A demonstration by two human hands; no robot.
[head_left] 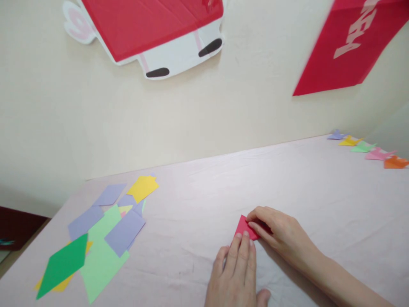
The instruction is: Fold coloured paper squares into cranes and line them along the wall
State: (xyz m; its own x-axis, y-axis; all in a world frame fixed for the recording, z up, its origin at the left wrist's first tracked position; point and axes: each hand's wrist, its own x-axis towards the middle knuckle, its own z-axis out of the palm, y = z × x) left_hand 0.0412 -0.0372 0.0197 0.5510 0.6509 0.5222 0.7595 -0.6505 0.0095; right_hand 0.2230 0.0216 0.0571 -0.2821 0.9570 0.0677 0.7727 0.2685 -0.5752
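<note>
Cream wall (179, 123) (red decorations (153, 25) on it), creased pale tablecloth (188, 204) below.

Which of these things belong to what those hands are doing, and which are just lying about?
Apparently in use:
red paper
left hand, on it
right hand, at its edge

Just lying or hanging about, it seems:
loose coloured sheets, left
five small paper shapes, far right
red wall decorations

I can read no words or numbers; the pale, letter-like marks (347, 50) on the red hanging (367, 53) at upper right stay illegible to me.
</note>
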